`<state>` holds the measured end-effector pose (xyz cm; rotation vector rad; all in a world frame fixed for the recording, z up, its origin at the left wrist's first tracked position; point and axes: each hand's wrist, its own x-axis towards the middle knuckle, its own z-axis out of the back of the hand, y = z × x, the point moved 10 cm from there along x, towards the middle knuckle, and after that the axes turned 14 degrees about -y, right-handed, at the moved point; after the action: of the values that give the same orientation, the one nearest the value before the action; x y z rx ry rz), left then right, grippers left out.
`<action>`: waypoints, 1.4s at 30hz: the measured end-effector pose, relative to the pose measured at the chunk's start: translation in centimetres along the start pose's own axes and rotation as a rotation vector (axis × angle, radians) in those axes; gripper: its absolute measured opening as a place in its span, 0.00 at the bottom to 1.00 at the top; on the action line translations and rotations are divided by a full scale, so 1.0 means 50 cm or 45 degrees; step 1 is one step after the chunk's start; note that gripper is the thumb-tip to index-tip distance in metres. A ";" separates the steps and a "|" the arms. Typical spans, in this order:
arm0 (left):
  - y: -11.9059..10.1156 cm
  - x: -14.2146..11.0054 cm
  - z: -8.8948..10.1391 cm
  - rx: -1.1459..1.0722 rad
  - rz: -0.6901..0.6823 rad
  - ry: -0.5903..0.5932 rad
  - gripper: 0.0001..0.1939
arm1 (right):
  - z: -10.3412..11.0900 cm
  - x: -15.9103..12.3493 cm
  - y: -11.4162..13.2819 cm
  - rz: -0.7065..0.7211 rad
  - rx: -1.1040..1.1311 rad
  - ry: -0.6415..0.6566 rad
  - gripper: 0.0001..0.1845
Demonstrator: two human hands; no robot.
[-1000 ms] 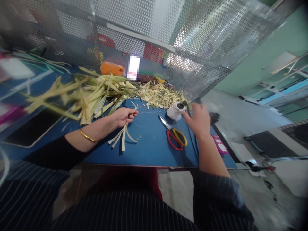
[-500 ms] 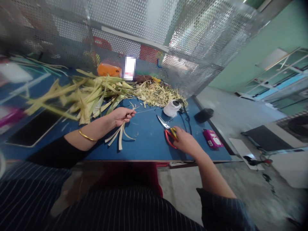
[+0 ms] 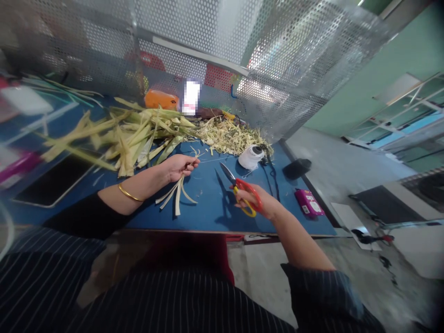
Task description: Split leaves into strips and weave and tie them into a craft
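My left hand (image 3: 181, 168) is closed around a small bundle of pale husk strips (image 3: 178, 196); their long ends hang below the fist and short tips stick out above it. A thin white thread runs from the bundle toward a spool of white thread (image 3: 250, 157) on the table. My right hand (image 3: 256, 200) holds scissors (image 3: 248, 189) with red and yellow handles, raised above the table. Their blades point up and left toward the bundle but stay apart from it, and they look closed.
A heap of husk leaves (image 3: 128, 138) lies at the back left, beside a pile of shredded strips (image 3: 229, 134). A dark tablet-like slab (image 3: 57, 180) rests at left. On the right are a purple packet (image 3: 308, 203) and a black object (image 3: 296, 169). Perforated sheeting (image 3: 194, 41) stands behind.
My right hand has lifted the scissors off the table and turned them, with the blades now nearer the bundle. My left hand keeps its grip, almost unmoved.
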<state>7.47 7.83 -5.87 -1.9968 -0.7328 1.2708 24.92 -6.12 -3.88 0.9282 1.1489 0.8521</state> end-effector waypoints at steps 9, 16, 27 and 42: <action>-0.001 -0.008 -0.006 -0.016 0.007 0.024 0.11 | -0.034 0.039 0.020 -0.082 0.055 -0.004 0.27; 0.003 0.001 -0.001 -0.019 0.002 0.025 0.11 | -0.033 0.062 0.026 -0.113 0.143 -0.101 0.26; -0.006 -0.003 0.001 0.003 -0.033 -0.003 0.12 | 0.018 0.007 0.001 -0.090 0.005 -0.005 0.30; -0.007 -0.006 -0.003 0.058 -0.052 -0.013 0.13 | 0.012 0.066 0.034 0.130 -0.439 -0.246 0.22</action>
<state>7.47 7.77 -5.38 -1.9310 -0.7396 1.2635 26.01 -2.55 -3.39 0.7680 0.7633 0.9843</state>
